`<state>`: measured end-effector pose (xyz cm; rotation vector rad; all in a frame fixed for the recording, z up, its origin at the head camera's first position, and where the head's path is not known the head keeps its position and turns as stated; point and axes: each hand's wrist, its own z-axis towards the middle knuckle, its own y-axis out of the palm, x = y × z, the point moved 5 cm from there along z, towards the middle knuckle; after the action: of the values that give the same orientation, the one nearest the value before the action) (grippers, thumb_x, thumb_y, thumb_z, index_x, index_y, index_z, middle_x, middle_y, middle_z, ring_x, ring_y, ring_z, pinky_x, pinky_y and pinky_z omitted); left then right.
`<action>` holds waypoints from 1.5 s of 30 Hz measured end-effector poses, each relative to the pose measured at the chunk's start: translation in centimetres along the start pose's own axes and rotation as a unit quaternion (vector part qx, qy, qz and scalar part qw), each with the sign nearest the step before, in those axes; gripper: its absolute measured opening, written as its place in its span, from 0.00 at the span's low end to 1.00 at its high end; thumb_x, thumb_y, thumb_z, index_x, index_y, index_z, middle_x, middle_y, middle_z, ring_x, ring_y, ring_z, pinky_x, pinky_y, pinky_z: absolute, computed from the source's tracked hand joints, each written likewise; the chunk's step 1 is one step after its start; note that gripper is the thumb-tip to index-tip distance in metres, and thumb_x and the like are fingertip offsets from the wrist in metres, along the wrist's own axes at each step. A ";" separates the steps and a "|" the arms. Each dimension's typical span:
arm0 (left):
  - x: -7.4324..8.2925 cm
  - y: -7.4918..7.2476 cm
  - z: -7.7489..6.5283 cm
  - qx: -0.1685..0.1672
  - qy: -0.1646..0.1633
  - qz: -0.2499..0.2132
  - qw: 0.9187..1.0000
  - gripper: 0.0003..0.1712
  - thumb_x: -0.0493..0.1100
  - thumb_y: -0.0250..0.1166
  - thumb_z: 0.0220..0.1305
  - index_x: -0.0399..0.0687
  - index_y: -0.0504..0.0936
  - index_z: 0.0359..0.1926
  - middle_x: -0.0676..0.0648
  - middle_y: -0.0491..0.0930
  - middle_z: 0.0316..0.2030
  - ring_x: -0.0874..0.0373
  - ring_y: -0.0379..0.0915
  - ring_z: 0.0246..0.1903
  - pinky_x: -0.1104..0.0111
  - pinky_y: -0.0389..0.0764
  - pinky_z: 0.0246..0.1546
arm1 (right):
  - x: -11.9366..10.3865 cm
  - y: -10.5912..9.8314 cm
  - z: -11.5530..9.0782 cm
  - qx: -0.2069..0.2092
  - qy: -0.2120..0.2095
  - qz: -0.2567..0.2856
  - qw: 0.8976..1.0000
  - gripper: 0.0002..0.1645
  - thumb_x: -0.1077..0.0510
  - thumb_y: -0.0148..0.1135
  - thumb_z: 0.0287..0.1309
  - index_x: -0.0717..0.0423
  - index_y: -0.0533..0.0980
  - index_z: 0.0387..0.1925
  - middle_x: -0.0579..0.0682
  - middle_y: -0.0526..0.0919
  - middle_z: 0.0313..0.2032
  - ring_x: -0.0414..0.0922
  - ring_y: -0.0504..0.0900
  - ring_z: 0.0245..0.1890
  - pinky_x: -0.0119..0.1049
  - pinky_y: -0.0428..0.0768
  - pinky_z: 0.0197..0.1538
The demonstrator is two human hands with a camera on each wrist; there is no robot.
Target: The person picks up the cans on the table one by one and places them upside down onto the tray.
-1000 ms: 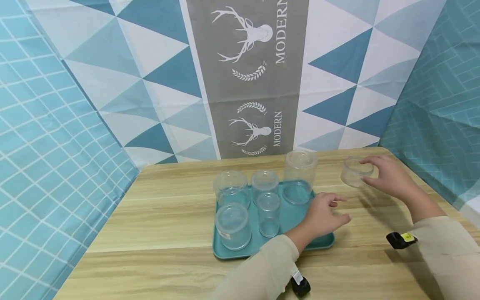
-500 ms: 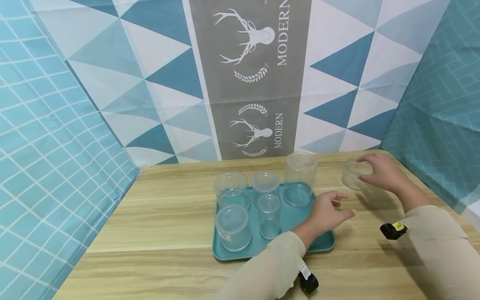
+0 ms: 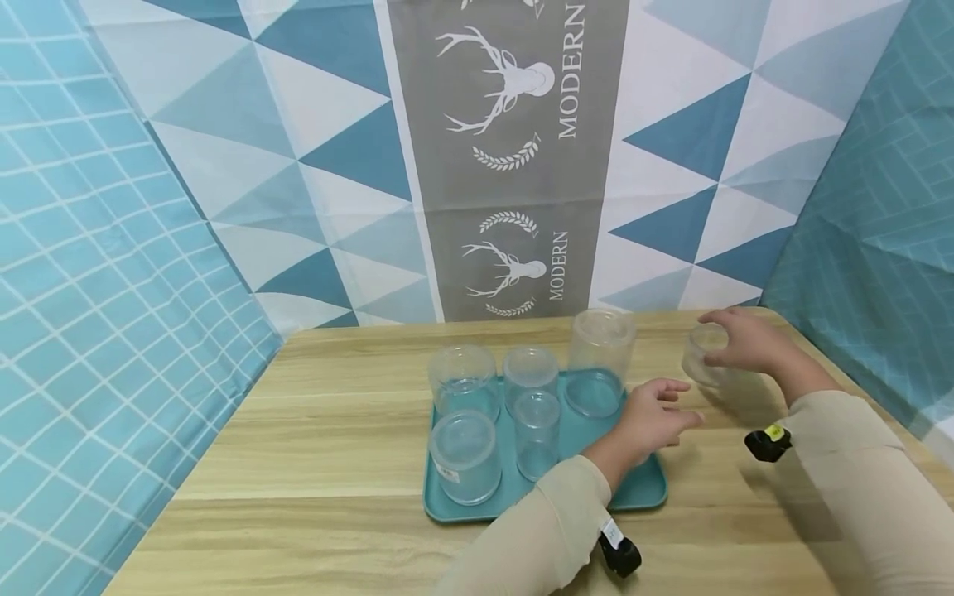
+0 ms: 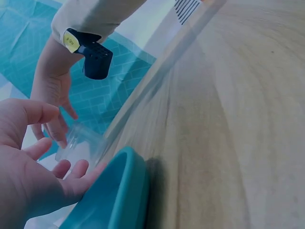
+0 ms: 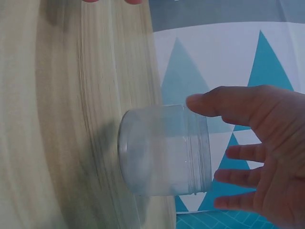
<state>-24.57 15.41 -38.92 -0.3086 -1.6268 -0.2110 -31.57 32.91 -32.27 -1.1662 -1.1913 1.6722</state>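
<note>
My right hand holds a clear jar by its threaded rim, over the table's right rear. In the right wrist view, the thumb meets one side of the jar's rim; three fingertips lie close to the rim on the other side. Whether its base touches the wood is unclear. Over the right side of the teal tray, my left hand has its fingers loosely bent and holds nothing. In the left wrist view its fingers are beside the tray's wall.
Several clear jars stand on the tray: a tall one at the back right, a wide one at the back left, a slim one nearer. Patterned cloth walls border the wooden table.
My right hand has moved left and slightly nearer with the jar, which looks more upright. My left hand has barely moved. The jars on the tray keep their places; the view shifts slightly.
</note>
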 end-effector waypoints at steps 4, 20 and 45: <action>-0.3 0.1 0.3 0.000 -0.019 -0.049 0.999 0.19 0.33 0.71 0.55 0.53 0.84 0.48 0.50 0.76 0.45 0.56 0.78 0.35 0.55 0.85 0.32 | 0.3 0.4 0.5 -0.023 0.008 0.004 1.000 0.42 0.55 0.72 0.50 0.73 0.66 0.61 0.80 0.64 0.58 0.76 0.64 0.56 0.72 0.68 0.51; -0.5 0.0 0.9 -0.020 -0.047 -0.233 0.971 0.14 0.38 0.65 0.61 0.49 0.82 0.49 0.46 0.79 0.44 0.42 0.76 0.46 0.39 0.80 0.39 | 1.6 1.4 1.1 -0.032 0.021 0.029 0.999 0.41 0.51 0.71 0.51 0.71 0.67 0.61 0.80 0.66 0.56 0.76 0.65 0.55 0.71 0.68 0.52; -1.5 0.0 0.9 -0.018 -0.098 -0.388 0.916 0.22 0.44 0.66 0.63 0.45 0.75 0.57 0.35 0.71 0.55 0.36 0.72 0.52 0.32 0.72 0.45 | 0.9 0.6 -1.2 0.018 0.003 0.042 0.999 0.42 0.48 0.71 0.54 0.69 0.67 0.62 0.78 0.67 0.56 0.74 0.68 0.52 0.70 0.70 0.47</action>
<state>-25.29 15.58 -40.51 0.3215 -1.8788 -0.8344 -30.74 33.86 -33.25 -1.2130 -1.1190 1.7441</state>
